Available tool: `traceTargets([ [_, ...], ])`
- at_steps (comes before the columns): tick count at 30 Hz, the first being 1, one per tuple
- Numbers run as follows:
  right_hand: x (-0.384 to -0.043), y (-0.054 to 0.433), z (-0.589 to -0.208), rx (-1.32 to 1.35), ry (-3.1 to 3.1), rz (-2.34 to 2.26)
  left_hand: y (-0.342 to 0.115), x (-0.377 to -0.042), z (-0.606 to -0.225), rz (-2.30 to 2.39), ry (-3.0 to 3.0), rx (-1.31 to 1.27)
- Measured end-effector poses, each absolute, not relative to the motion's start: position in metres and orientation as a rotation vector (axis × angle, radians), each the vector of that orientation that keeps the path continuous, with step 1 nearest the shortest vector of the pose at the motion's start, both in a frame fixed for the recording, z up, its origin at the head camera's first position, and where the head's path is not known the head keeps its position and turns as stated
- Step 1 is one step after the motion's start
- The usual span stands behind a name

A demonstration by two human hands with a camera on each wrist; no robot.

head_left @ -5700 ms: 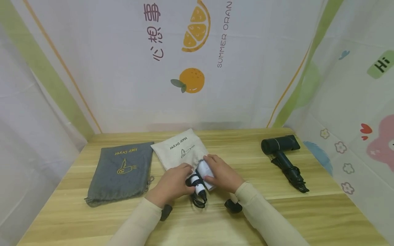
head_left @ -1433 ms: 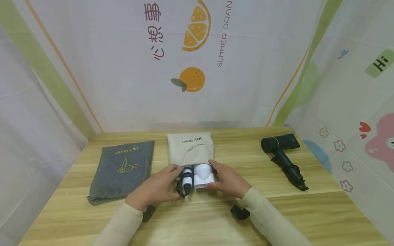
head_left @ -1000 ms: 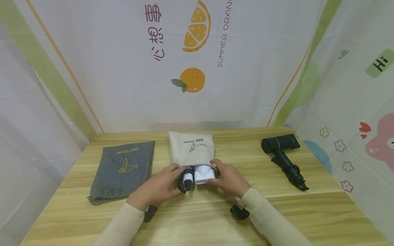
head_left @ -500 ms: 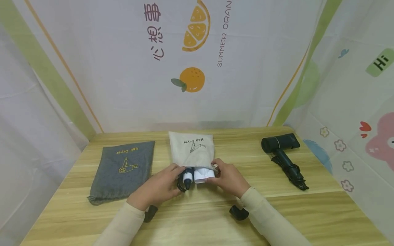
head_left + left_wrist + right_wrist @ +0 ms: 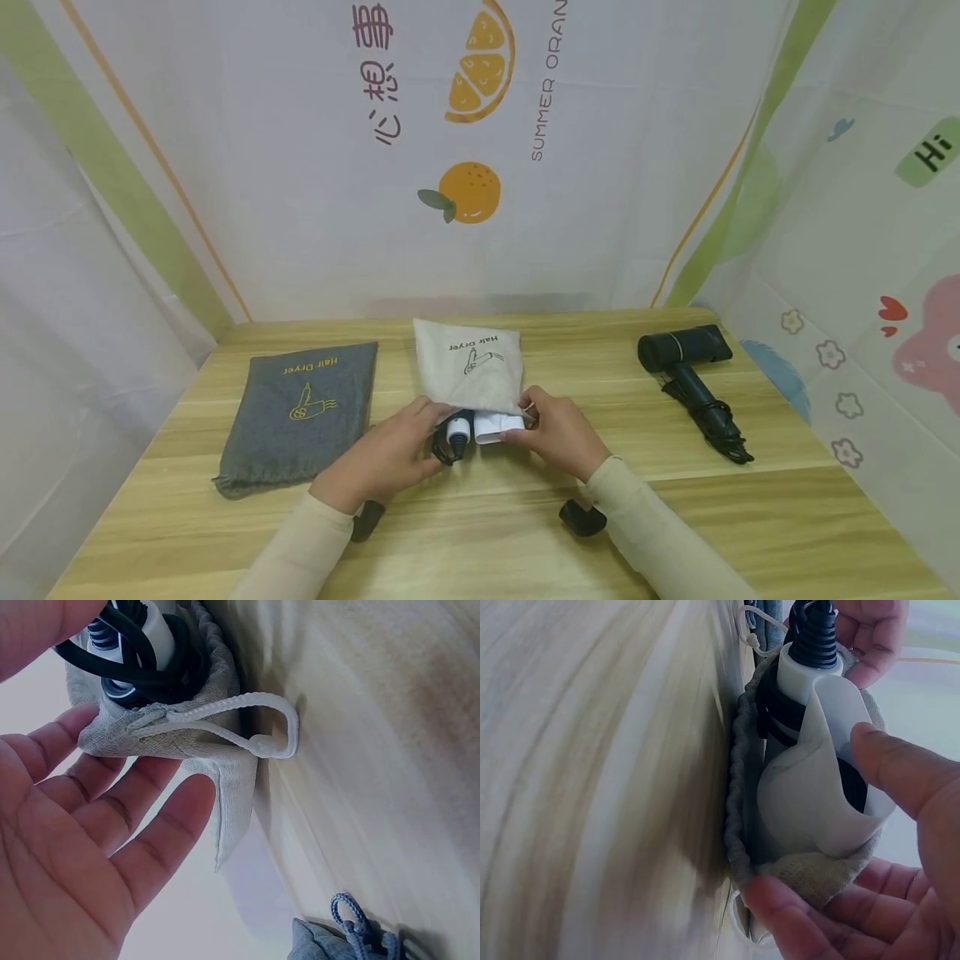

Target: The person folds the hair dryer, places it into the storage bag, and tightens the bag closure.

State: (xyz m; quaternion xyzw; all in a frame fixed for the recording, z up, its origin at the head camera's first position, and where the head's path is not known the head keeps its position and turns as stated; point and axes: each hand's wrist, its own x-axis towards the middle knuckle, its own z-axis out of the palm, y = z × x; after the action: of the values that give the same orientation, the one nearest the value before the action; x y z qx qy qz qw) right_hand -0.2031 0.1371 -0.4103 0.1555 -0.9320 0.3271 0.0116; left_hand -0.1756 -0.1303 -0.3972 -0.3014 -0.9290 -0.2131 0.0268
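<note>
Wooden table (image 5: 465, 546) | left hand (image 5: 386, 458): fingers spread, tips touching cloth bag (image 5: 471, 367) | right hand (image 5: 562, 437): fingers curled at bag's rim, thumb on white hair dryer (image 5: 497, 428), mostly bagged, between both hands' fingers | black dryer (image 5: 684, 350): well apart, beyond right fingers

Cream pouch (image 5: 467, 385), black print (image 5: 474, 342); white dryer (image 5: 802, 802), black cord (image 5: 135, 675).

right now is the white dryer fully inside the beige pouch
No, its white nozzle and handle end stick out of the beige pouch.
</note>
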Motion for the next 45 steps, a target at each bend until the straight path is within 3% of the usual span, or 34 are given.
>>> traceTargets([
  [45, -0.2054, 0.1369, -0.4097, 0.423, -2.841, 0.981, -0.1263, -0.18, -0.4002, -0.681, -2.814, -0.91],
])
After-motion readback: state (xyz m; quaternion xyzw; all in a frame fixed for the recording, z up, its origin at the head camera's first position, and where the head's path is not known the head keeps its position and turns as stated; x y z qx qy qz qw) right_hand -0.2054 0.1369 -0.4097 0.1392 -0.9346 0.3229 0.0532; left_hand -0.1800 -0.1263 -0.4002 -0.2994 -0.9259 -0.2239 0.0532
